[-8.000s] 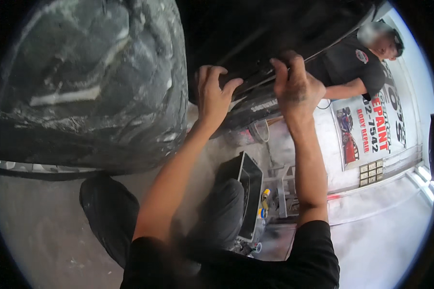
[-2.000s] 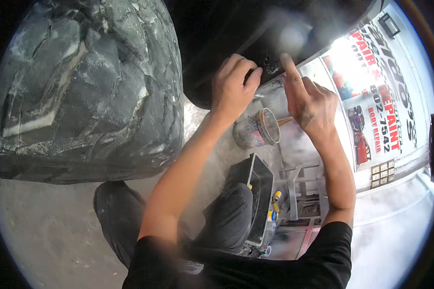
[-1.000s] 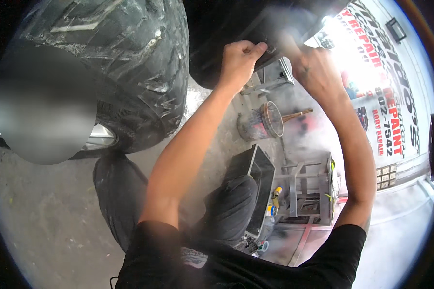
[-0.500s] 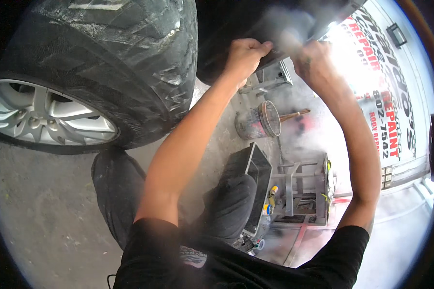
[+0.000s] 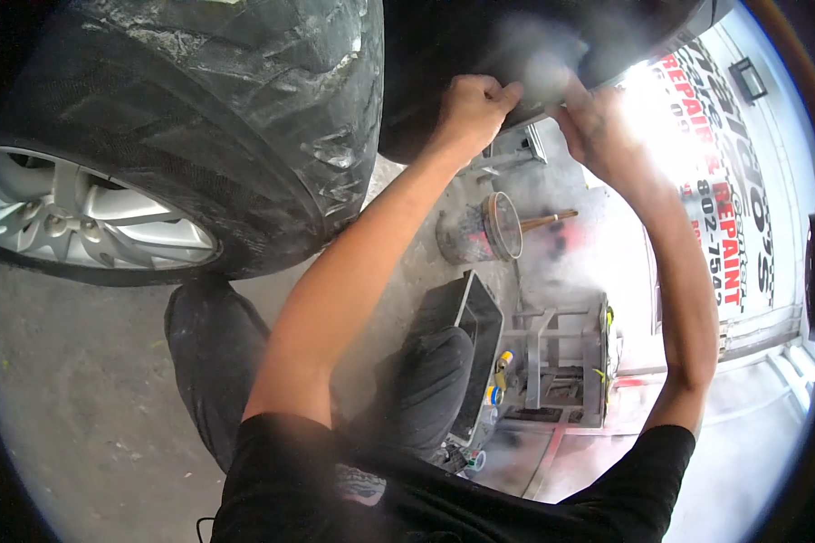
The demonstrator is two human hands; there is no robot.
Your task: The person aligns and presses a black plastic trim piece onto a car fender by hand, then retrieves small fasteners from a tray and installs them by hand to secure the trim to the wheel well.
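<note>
Black panel [image 5: 430, 63] at top centre, above and beyond both hands, just right of the big tire. Dark, little detail showing; its lower edge slants up toward the right. A pale haze blurs the part nearest the right hand.

Left hand [image 5: 469, 110] at the panel's lower part: fingers curled in, narrow, thumb pointing right along the dark surface. Cannot tell whether it grips anything. Right hand [image 5: 598, 131] just to the right, near the panel's edge, fingers bent and angled up-left toward it. Fingertips lost in haze and glare; cannot tell if they hold something. The hands are near each other, not touching.

Left of the panel: tire [image 5: 272, 127], worn, chunky tread, whitish scuffs; silver spoked wheel [image 5: 86, 217] in it.

Below the hands, on the grey floor [image 5: 91, 389]: a stained bucket [image 5: 462, 235], with thin sticks [image 5: 552, 219] to its right. Lower down, a black bin [image 5: 439, 303] beside the person's right knee [image 5: 439, 362]; small yellow can [image 5: 505, 358] along the bin's right side. Right of that, a grey metal frame [image 5: 536, 357].

Far right: a pale wall with a white banner [image 5: 732, 226], red and black lettering, partly washed out by glare; dark-framed lamp [image 5: 749, 80] above.
</note>
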